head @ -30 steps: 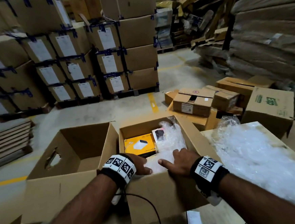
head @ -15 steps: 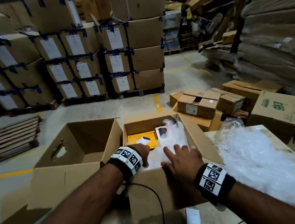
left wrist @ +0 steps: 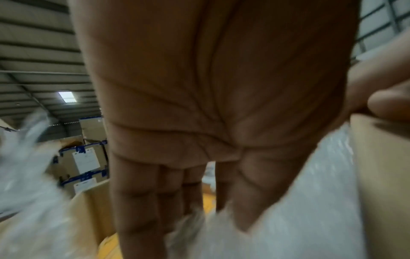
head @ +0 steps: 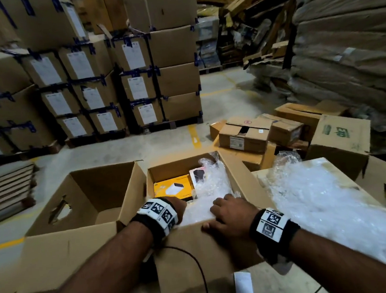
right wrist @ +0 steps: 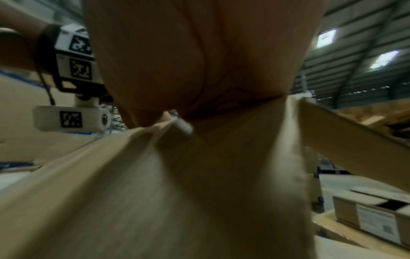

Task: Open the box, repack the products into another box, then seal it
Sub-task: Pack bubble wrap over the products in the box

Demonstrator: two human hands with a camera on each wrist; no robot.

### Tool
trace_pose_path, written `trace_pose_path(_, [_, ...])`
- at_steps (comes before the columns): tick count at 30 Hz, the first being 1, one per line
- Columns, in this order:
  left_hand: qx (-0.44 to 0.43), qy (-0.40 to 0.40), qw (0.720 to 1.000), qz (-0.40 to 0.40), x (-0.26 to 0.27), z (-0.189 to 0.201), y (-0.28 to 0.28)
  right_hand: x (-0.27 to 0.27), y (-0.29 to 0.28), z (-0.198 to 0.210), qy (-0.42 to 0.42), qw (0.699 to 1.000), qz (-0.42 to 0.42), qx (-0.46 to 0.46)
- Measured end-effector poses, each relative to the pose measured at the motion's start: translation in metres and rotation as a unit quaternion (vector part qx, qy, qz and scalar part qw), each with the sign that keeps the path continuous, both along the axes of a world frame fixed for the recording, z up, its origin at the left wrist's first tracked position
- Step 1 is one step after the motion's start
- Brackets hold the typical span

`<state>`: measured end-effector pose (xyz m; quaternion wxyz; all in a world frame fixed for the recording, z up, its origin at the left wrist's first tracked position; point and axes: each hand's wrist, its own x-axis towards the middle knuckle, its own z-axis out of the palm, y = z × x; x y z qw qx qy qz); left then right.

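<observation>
Both hands have shifted within the half second: the right hand (head: pixel 229 215), which lay flat on the plastic with fingers spread, now sits on the near rim of the open box (head: pixel 209 249) with its fingers bent over the edge, while the left hand (head: pixel 178 205) reaches deeper inside. Going left to right, an empty box (head: pixel 64 256) with a torn handle hole stands on the floor, flaps up, touching the open box beside it. The left hand points down into the open box; the left wrist view shows its fingers (left wrist: pixel 137 201) straight and held together, their tips sunk into crinkled bubble wrap (head: pixel 213 186), holding nothing that can be seen. Beyond it, inside the box, lies a yellow carton (head: pixel 172 188), with a small white carton (head: pixel 197 175) just to its right, partly under the wrap. The right hand grips the cardboard rim, thumb on the outer wall and fingers curled inward; the right wrist view shows the palm pressed on the edge. Further right, a large heap of bubble wrap (head: pixel 326 205) lies on a flat sheet of cardboard (head: pixel 327 164). Stacked labelled boxes (head: pixel 136 81) fill the background.
</observation>
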<state>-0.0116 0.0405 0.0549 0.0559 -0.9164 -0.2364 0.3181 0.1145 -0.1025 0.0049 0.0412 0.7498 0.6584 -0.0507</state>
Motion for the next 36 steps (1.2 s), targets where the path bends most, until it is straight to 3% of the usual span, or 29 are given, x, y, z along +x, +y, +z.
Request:
trace_pose_path(3, [0.001,-0.053,0.999,0.007,0.02,0.011,-0.008,0.018,-0.01,0.004,0.072,0.997,0.036,0.017])
trace_pose_path(6, [-0.043,-0.151,0.988,0.012,0.048,0.012,-0.023,0.033,-0.03,0.012,0.123,0.982,0.044,0.137])
trace_pose_path(9, [-0.057,-0.19,0.98,0.004,0.076,0.0,-0.039,0.062,-0.058,0.013,0.068,0.952,-0.044,0.296])
trace_pose_path(11, [-0.066,-0.201,0.977,0.017,0.091,-0.01,-0.049,0.091,-0.081,0.005,0.052,0.937,-0.125,0.323])
trace_pose_path(13, [-0.064,-0.19,0.979,0.021,0.103,-0.023,-0.055,0.126,-0.108,-0.009,0.055,0.934,-0.238,0.261])
trace_pose_path(15, [-0.067,-0.167,0.983,0.029,0.112,-0.031,-0.057,0.16,-0.137,-0.024,0.041,0.924,-0.356,0.132])
trace_pose_path(19, [-0.045,-0.162,0.985,0.04,0.126,-0.031,-0.056,0.208,-0.191,-0.065,0.066,0.868,-0.489,-0.05])
trace_pose_path(23, [-0.058,-0.15,0.985,0.054,0.131,-0.027,-0.06,0.22,-0.22,-0.099,0.159,0.843,-0.492,-0.148])
trace_pose_path(28, [-0.073,-0.136,0.986,0.061,0.127,-0.029,-0.058,0.226,-0.215,-0.086,0.109,0.909,-0.389,-0.106])
trace_pose_path(31, [-0.079,-0.14,0.985,0.055,0.124,-0.03,-0.058,0.241,-0.21,-0.048,0.088,0.917,-0.389,-0.025])
trace_pose_path(36, [-0.074,-0.162,0.981,0.075,0.123,-0.027,-0.066,0.249,-0.197,0.047,0.075,0.922,-0.315,0.213])
